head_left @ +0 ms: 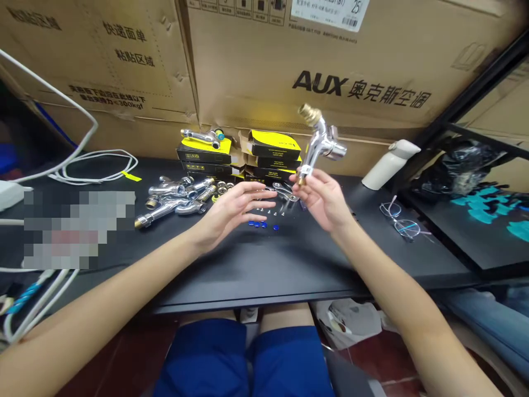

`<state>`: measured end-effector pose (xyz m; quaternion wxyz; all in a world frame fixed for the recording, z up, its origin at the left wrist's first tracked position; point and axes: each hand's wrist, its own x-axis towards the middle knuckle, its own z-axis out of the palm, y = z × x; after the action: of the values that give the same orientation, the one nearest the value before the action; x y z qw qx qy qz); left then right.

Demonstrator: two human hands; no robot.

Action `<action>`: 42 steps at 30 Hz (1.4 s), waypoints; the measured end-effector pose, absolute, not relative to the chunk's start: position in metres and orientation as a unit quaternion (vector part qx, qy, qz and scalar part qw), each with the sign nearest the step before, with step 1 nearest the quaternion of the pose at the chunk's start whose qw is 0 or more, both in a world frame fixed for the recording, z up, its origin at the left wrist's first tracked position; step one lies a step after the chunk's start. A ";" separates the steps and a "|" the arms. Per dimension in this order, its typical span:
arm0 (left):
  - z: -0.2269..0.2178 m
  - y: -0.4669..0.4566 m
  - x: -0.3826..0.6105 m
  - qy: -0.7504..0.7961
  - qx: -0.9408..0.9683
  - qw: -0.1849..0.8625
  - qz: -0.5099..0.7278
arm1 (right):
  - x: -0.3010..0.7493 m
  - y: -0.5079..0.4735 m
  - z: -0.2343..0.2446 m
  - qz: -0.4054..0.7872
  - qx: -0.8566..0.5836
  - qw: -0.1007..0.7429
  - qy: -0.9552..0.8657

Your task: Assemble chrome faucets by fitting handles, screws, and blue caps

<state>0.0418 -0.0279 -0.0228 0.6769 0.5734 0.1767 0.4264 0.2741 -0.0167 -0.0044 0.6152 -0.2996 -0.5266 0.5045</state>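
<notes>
At centre, the left hand (225,216) holds nothing, fingers loosely spread. The right hand (325,199) pinches a tap (319,144), tilted, shiny chrome, brass-topped.

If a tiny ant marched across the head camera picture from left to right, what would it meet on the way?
Coiled white cable → pile of taps → left hand → shiny tap held up in the right hand → white bottle → black plastic bag.
</notes>
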 end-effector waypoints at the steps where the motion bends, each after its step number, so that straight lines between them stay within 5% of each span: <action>1: -0.022 -0.028 0.042 0.183 0.571 0.677 0.427 | 0.286 -0.007 -0.001 0.468 -0.312 0.650 -0.511; 4: -0.021 -0.028 0.043 0.207 0.558 0.678 0.431 | 0.318 0.021 -0.002 0.389 -0.401 0.694 -0.454; 9: -0.019 -0.030 0.045 0.230 0.543 0.687 0.425 | 0.340 0.047 -0.026 0.388 -0.494 0.655 -0.420; 21: -0.014 -0.031 0.043 0.220 0.523 0.714 0.410 | 0.353 0.056 -0.037 0.398 -0.598 0.537 -0.442; 42: -0.022 -0.026 0.040 0.197 0.572 0.721 0.337 | 0.379 0.073 -0.058 0.256 -0.685 0.461 -0.503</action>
<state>0.0398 -0.0265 -0.0221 0.7212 0.5721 0.1972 0.3371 0.3788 0.0728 -0.0581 0.4612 -0.6847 -0.5028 0.2562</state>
